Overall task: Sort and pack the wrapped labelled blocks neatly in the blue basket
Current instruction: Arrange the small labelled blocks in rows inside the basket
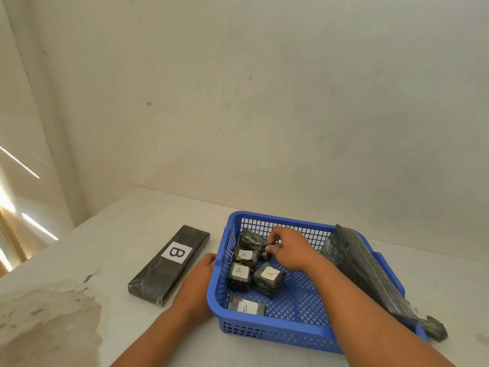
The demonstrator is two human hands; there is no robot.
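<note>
A blue mesh basket (296, 329) stands on the table. Inside it lie several small black-wrapped blocks with white "A" labels, such as one (239, 272), another (267, 278) and one flat at the near wall (246, 306). My right hand (289, 250) reaches into the basket and pinches the wrap of the far block (250, 239). My left hand (197, 284) rests against the basket's left wall from outside. A long black block labelled "B" (169, 263) lies on the table left of the basket. Another long wrapped block (370, 271) leans over the basket's right rim.
The basket sits on a white table (127, 229) that meets a pale wall at the back. A grey stained patch (47, 321) covers the table's near left. The table's left edge runs diagonally beside a bright gap.
</note>
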